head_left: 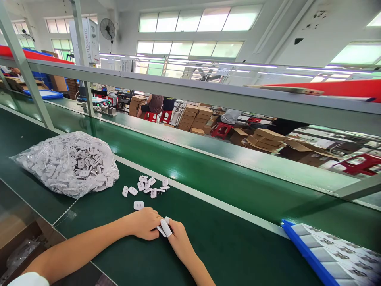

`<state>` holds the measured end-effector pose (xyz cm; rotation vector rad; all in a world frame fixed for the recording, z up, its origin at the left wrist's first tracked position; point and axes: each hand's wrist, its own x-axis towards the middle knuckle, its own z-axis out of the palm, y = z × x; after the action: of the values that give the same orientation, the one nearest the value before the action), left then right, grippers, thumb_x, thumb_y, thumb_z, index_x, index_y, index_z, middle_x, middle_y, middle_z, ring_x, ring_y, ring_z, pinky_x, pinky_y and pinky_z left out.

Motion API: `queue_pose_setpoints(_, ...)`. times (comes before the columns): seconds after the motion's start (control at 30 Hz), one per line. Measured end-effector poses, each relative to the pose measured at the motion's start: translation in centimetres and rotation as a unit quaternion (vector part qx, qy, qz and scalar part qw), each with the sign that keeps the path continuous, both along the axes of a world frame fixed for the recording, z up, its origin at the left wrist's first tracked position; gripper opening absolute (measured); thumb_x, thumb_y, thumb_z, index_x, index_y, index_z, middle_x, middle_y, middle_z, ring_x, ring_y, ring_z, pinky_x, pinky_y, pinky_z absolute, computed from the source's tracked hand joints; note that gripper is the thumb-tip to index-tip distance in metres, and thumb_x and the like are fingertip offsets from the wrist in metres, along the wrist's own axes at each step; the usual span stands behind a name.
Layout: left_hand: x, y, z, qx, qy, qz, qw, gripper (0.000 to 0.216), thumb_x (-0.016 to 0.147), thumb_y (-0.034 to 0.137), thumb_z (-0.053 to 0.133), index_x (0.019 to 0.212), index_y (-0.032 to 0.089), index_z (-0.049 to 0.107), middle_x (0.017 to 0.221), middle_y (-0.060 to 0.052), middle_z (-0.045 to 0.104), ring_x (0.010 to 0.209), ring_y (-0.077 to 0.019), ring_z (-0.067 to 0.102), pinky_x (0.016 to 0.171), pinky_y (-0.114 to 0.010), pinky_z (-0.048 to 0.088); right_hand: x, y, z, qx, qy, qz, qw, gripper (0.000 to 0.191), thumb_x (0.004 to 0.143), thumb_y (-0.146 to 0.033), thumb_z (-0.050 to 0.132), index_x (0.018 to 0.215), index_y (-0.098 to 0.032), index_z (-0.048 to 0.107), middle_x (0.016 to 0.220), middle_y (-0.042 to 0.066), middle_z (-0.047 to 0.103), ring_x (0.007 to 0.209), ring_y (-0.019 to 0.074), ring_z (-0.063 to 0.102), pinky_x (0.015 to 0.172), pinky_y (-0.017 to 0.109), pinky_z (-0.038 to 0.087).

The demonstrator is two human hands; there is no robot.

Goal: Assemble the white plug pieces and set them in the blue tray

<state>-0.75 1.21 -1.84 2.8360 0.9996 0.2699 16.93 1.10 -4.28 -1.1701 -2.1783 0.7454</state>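
My left hand and my right hand meet over the green bench top, fingers closed. Between them a thin white edge shows of what looks like a plug plate, mostly hidden by the fingers. White finger cots cover fingertips of my right hand. Just beyond my left hand, a single white plug plate lies flat. Farther back is a loose group of similar plug plates, some with metal pins showing. A clear plastic bag full of these pieces rests at the left.
At the lower right stands a blue tray filled with rows of white housings. A pale strip runs along the bench's far side. Metal posts carry a shelf above. Beyond are cardboard boxes and seated people.
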Motion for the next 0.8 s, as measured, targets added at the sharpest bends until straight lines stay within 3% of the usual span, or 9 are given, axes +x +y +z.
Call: queue_pose_setpoints(0.8, -0.04, -0.02, 0.02, -0.005, -0.012, 0.002, 1.000, 0.011, 0.075, 0.025, 0.054, 0.070, 0.018, 0.047, 0.069, -0.003, 0.059, 0.066, -0.0185, 0.056, 0.066, -0.031, 0.043, -0.06, -0.04, 0.05, -0.006, 0.010, -0.002, 1.000, 0.042, 0.092, -0.043, 0.033, 0.057, -0.021, 0.028, 0.053, -0.003, 0.038, 0.050, 0.0108, 0.031, 0.048, 0.024, 0.022)
